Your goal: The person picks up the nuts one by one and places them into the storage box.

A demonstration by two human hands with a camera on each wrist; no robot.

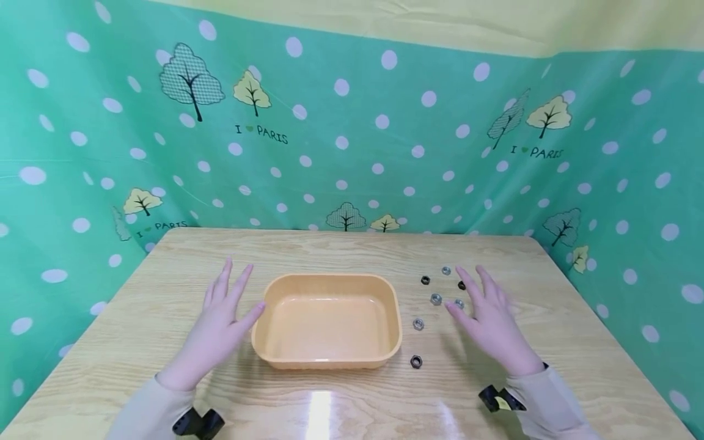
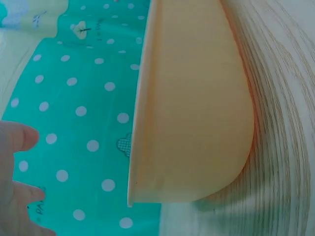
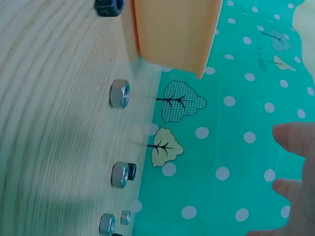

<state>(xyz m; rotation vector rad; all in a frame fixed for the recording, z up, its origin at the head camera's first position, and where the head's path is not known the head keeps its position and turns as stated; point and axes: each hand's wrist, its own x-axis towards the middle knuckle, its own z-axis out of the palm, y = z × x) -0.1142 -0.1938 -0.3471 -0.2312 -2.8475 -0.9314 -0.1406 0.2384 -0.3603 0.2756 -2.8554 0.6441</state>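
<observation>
Head view: right hand partly masks a black nut and a silver nut; its outer edge slightly blurred. Left wrist view: left hand cropped at left, tray at top. Right wrist view: second black nut clipped by top edge.

Bright light, glare on tabletop

The head camera looks forward and down over the surface from farthest off. Both wrist cameras sit low and nearer, their pictures turned sideways, facing the curtain: the left close to the tray, the right near the nuts. All three share the tray; head and right wrist, the nuts.
</observation>
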